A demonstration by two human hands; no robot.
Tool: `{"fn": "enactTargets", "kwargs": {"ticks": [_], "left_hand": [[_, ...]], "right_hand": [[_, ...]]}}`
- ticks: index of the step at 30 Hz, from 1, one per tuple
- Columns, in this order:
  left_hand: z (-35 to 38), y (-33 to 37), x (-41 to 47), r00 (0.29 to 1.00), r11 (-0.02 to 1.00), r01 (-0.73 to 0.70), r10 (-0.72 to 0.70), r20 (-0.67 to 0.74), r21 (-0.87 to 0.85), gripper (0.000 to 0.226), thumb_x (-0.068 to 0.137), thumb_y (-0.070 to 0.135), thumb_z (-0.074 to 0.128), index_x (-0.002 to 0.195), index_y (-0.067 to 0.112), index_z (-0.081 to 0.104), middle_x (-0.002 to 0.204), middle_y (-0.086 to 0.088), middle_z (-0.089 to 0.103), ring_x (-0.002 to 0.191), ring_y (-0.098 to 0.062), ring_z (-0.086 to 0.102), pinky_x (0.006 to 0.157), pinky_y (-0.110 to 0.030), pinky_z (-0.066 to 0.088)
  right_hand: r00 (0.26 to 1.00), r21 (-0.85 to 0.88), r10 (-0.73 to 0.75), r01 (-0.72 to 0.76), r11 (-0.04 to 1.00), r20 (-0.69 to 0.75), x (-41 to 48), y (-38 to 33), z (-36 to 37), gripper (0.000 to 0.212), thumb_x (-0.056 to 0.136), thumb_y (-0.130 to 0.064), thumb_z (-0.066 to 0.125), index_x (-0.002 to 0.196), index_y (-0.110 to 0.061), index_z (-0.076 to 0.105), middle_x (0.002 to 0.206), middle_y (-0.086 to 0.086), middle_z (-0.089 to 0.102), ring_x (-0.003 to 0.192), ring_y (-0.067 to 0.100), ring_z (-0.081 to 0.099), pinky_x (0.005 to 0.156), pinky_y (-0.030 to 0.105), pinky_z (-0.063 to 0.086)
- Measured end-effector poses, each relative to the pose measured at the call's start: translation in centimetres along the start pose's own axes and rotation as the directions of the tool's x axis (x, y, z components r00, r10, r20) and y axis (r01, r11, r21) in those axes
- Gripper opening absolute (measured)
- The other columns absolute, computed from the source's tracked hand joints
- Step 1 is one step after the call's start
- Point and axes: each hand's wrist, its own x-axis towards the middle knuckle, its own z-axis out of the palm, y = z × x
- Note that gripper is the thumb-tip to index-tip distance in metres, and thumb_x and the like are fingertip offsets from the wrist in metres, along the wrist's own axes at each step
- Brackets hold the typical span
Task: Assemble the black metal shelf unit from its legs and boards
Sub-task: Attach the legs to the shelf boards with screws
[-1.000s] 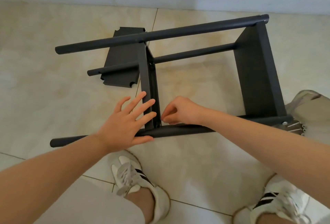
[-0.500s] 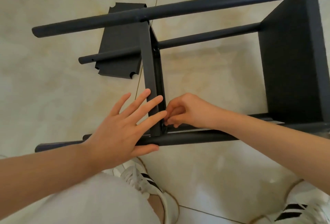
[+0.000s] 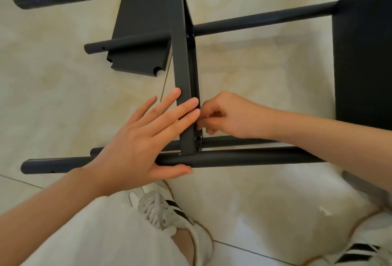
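A white sneaker [image 3: 167, 212] stood nearest on the tiled floor [image 3: 53, 96]. Just beyond it, the black shelf unit [image 3: 364, 53] lay on its side. The left hand [image 3: 135, 138] rested flat and open, palm on the near leg [image 3: 244, 158], straight fingers across the middle board [image 3: 182, 64]. The right hand [image 3: 231, 115] was curled in a pinch behind that board; what it held, if anything, was hidden. Farther off, a loose board [image 3: 140, 17] lay flat.
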Motion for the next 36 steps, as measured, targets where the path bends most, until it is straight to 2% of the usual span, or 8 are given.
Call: {"fn": "enactTargets", "kwargs": {"ticks": [2, 7, 9, 13, 19, 24, 30, 36], "left_hand": [[0.1, 0.0, -0.1, 1.0, 1.0, 0.001, -0.001, -0.009, -0.02, 0.084, 0.094, 0.067, 0.047, 0.158, 0.017, 0.024, 0.167, -0.001, 0.02, 0.156, -0.027, 0.009, 0.125, -0.049, 0.013], [0.2, 0.0, 0.0, 1.0, 1.0, 0.003, -0.004, -0.018, -0.023, 0.085, 0.093, 0.067, 0.048, 0.158, 0.016, 0.027, 0.167, -0.001, 0.021, 0.156, -0.026, 0.009, 0.125, -0.05, 0.013], [0.2, 0.0, 0.0, 1.0, 1.0, 0.005, -0.006, -0.021, -0.029, 0.085, 0.093, 0.067, 0.05, 0.158, 0.016, 0.027, 0.167, -0.001, 0.022, 0.156, -0.026, 0.009, 0.124, -0.051, 0.015], [0.2, 0.1, -0.1, 1.0, 0.999, 0.008, -0.009, -0.025, -0.044, 0.085, 0.092, 0.065, 0.052, 0.157, 0.016, 0.028, 0.167, -0.001, 0.021, 0.156, -0.026, 0.009, 0.125, -0.051, 0.015], [0.1, 0.2, -0.1, 0.999, 0.998, 0.017, -0.019, -0.034, -0.061, 0.084, 0.092, 0.063, 0.055, 0.156, 0.014, 0.031, 0.165, -0.003, 0.025, 0.155, -0.028, 0.011, 0.122, -0.055, 0.022], [0.2, 0.2, -0.1, 0.999, 0.998, 0.012, -0.014, -0.034, -0.061, 0.084, 0.091, 0.063, 0.056, 0.156, 0.015, 0.03, 0.165, -0.003, 0.026, 0.155, -0.029, 0.012, 0.121, -0.056, 0.024], [0.2, 0.2, -0.1, 0.999, 0.999, 0.01, -0.012, -0.033, -0.051, 0.084, 0.092, 0.063, 0.055, 0.156, 0.015, 0.03, 0.165, -0.003, 0.025, 0.155, -0.029, 0.011, 0.123, -0.053, 0.02], [0.2, 0.2, -0.1, 0.999, 0.999, 0.008, -0.01, -0.04, -0.054, 0.083, 0.092, 0.062, 0.055, 0.156, 0.015, 0.03, 0.165, -0.003, 0.025, 0.155, -0.03, 0.012, 0.122, -0.054, 0.022]], "right_hand": [[1.0, -0.01, -0.012, 0.012, 1.0, 0.008, -0.1, 0.1, 0.0, 0.024, 0.091, -0.01, 0.065, 0.081, -0.031, 0.064, 0.077, -0.003, 0.072, 0.07, 0.006, 0.068, 0.07, 0.015, 0.053], [0.996, 0.195, 0.054, -0.066, 0.979, 0.067, -0.2, 0.7, 0.2, 0.018, 0.079, -0.001, 0.077, 0.088, -0.008, 0.062, 0.08, 0.013, 0.075, 0.073, 0.025, 0.074, 0.076, 0.036, 0.061], [0.995, 0.231, 0.049, -0.066, 0.971, 0.081, 0.0, 0.6, 0.2, 0.011, 0.08, 0.0, 0.076, 0.085, -0.005, 0.068, 0.08, 0.016, 0.075, 0.072, 0.024, 0.074, 0.072, 0.031, 0.061], [0.991, 0.272, 0.024, -0.06, 0.96, 0.134, 0.0, 0.6, 0.1, 0.009, 0.086, -0.001, 0.071, 0.092, -0.005, 0.076, 0.08, 0.006, 0.077, 0.07, 0.014, 0.073, 0.07, 0.021, 0.057], [0.976, 0.283, 0.061, -0.119, 0.952, 0.208, 0.1, 0.7, 0.2, 0.012, 0.089, -0.008, 0.069, 0.097, -0.009, 0.077, 0.086, 0.003, 0.076, 0.08, 0.014, 0.068, 0.079, 0.025, 0.058], [0.965, 0.26, 0.129, -0.189, 0.947, 0.228, 0.4, 0.5, 0.2, 0.014, 0.088, -0.014, 0.071, 0.1, -0.008, 0.075, 0.092, 0.005, 0.077, 0.095, 0.031, 0.067, 0.083, 0.03, 0.055], [0.952, 0.217, 0.157, -0.217, 0.952, 0.261, 0.9, 0.3, 0.2, 0.012, 0.088, -0.017, 0.07, 0.094, -0.009, 0.077, 0.087, -0.002, 0.076, 0.079, 0.01, 0.062, 0.082, 0.028, 0.055], [0.94, 0.229, 0.179, -0.249, 0.941, 0.289, 1.2, 0.5, 0.6, 0.013, 0.088, -0.017, 0.072, 0.098, -0.009, 0.075, 0.086, 0.0, 0.074, 0.079, 0.011, 0.063, 0.089, 0.035, 0.056]]}}
